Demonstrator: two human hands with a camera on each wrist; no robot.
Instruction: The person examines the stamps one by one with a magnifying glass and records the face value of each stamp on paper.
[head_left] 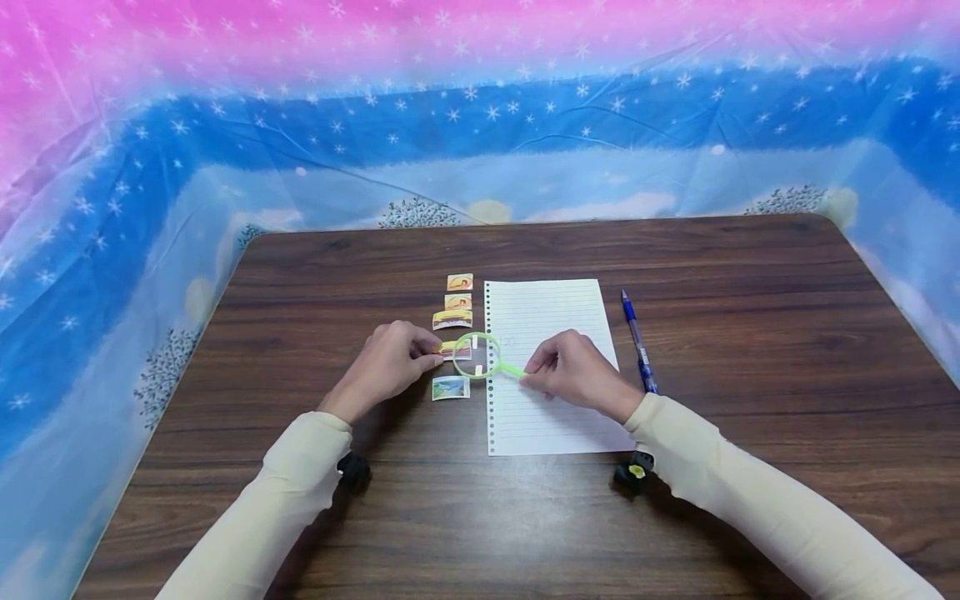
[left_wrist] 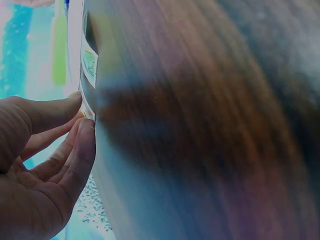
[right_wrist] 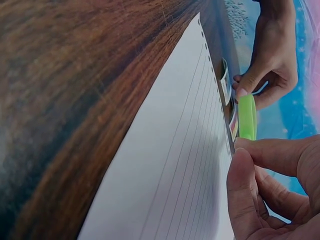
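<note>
My right hand (head_left: pixel 576 373) pinches the handle of a light green magnifying glass (head_left: pixel 512 370), its round lens tilted over a small yellow and red stamp (head_left: pixel 459 351). Thumb and fingers of my left hand (head_left: pixel 386 362) pinch the left edge of that stamp; the left wrist view shows the stamp (left_wrist: pixel 87 111) between the fingertips, seen almost edge-on. Nearer me lies a blue-green landscape stamp (head_left: pixel 451 388). Farther away in the same column are a yellow and brown stamp (head_left: pixel 452 320) and two orange-yellow stamps, one (head_left: pixel 458 302) closer and one (head_left: pixel 460 282) at the top.
A lined sheet (head_left: pixel 555 312) with punched holes lies right of the stamps, partly beneath my right hand, with faint writing near its upper left. A blue pen (head_left: pixel 635 335) lies along its right side. Printed cloth (head_left: pixel 480 117) surrounds the wooden table (head_left: pixel 337 267).
</note>
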